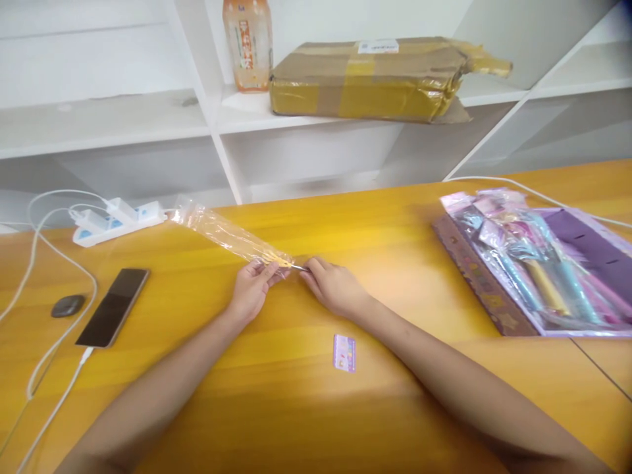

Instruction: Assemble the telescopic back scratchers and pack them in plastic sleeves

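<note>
A long clear plastic bag [222, 232] lies slantwise over the wooden table, with a yellow-orange item [277, 258] at its near end. My left hand [253, 286] is closed on that end of the bag. To its right, my right hand [333, 283] pinches a thin metallic rod [299, 268], whose left tip meets the yellow-orange item. Whether the tip is inside the bag cannot be made out. A small purple printed card [344, 353] lies on the table below my right hand.
At right, an open purple box [513, 322] holds several wrapped pastel items [548, 283]. A phone [113, 308], dark mouse-like object [68, 305], cables and power strip [121, 222] lie left. A taped carton [365, 82] and orange bottle [248, 46] stand on the shelf behind.
</note>
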